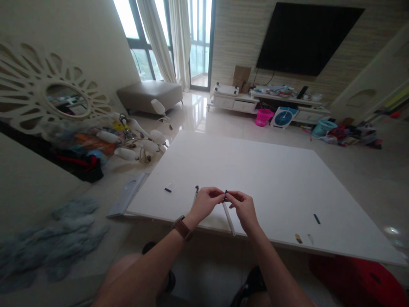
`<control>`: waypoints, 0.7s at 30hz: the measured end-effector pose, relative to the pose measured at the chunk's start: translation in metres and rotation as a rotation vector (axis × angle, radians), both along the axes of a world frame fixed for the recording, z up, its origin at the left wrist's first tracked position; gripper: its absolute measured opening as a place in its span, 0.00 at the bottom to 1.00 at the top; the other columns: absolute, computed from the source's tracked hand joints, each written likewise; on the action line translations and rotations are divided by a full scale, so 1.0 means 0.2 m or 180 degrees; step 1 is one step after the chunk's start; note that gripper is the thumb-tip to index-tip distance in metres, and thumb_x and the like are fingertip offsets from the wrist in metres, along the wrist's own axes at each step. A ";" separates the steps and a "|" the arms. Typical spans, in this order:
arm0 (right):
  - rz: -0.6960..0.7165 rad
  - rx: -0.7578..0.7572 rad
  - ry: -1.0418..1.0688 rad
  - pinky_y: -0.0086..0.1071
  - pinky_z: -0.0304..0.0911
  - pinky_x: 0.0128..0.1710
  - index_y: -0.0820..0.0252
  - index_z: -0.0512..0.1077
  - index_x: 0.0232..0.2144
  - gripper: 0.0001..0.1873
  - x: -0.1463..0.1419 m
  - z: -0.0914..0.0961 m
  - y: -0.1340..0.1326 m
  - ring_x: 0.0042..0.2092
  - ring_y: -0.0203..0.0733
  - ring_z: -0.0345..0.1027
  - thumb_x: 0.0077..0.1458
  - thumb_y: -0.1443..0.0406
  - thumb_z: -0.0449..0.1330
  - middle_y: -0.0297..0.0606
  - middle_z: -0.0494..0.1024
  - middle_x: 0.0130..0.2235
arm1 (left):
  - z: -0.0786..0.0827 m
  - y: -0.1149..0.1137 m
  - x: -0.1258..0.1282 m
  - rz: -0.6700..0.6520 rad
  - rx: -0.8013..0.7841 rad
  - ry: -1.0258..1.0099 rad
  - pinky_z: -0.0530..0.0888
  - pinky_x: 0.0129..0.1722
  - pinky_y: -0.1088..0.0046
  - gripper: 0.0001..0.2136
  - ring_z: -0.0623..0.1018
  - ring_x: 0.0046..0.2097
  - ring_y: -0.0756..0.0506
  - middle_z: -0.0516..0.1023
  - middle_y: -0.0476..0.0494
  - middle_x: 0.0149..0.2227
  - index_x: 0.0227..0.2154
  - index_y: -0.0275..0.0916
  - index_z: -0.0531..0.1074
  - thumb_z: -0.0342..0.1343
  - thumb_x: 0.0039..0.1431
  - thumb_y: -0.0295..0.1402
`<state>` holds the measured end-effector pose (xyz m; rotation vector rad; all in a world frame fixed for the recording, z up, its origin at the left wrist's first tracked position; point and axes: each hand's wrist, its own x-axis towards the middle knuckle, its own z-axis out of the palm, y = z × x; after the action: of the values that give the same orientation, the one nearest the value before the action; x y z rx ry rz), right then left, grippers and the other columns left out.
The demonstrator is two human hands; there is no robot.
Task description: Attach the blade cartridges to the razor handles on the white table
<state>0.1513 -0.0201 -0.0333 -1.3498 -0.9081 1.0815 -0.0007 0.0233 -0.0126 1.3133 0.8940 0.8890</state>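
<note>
Over the near edge of a white board (255, 170), my two hands meet with fingertips pinched. Between them is a small black piece (226, 194) at the top of a thin white rod (229, 220), which slants down toward me. My left hand (206, 203), with a brown-strapped watch (182, 228) on the wrist, pinches the black piece from the left. From the right, my right hand (245, 209) closes on the same piece. Just left of my left hand lies a second thin rod with a black end (197, 188), partly hidden by the hand.
On the board lie a black strip (168, 190) at left, another black strip (316, 218) at right and a small brownish oval piece (298, 238). A white lamp fixture (150, 146) stands on the floor to the left. Something red (361, 277) sits below the right edge.
</note>
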 end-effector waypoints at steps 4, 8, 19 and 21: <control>0.0055 -0.0006 -0.0026 0.32 0.65 0.27 0.59 0.82 0.34 0.15 0.00 0.01 0.00 0.34 0.46 0.77 0.44 0.56 0.72 0.43 0.84 0.32 | 0.00 0.01 -0.01 -0.0009 -0.0067 -0.0064 0.74 0.33 0.72 0.08 0.79 0.30 0.47 0.82 0.42 0.27 0.28 0.34 0.81 0.66 0.51 0.36; 0.0122 -0.0036 -0.0019 0.32 0.65 0.27 0.59 0.83 0.34 0.16 0.00 0.03 0.00 0.34 0.45 0.76 0.44 0.57 0.72 0.43 0.84 0.32 | 0.00 0.03 -0.02 -0.0045 -0.0269 -0.0141 0.74 0.32 0.73 0.08 0.78 0.29 0.48 0.81 0.42 0.25 0.29 0.33 0.81 0.67 0.50 0.35; 0.0023 -0.0104 0.0127 0.32 0.64 0.27 0.59 0.83 0.33 0.16 0.00 0.02 0.00 0.34 0.45 0.76 0.42 0.56 0.73 0.42 0.83 0.31 | -0.01 0.03 -0.02 -0.0076 -0.0243 -0.0153 0.74 0.32 0.73 0.10 0.79 0.30 0.47 0.82 0.41 0.27 0.29 0.33 0.81 0.68 0.48 0.36; 0.0013 -0.0098 0.0208 0.31 0.63 0.27 0.59 0.82 0.33 0.16 0.00 0.01 0.00 0.34 0.45 0.76 0.42 0.56 0.73 0.42 0.83 0.31 | 0.00 0.03 -0.02 -0.0072 -0.0168 -0.0106 0.74 0.33 0.72 0.09 0.79 0.30 0.47 0.83 0.41 0.27 0.29 0.33 0.81 0.68 0.48 0.35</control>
<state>0.1506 -0.0197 -0.0312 -1.3307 -0.8498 1.1404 -0.0047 0.0284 -0.0132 1.2573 0.8696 0.8619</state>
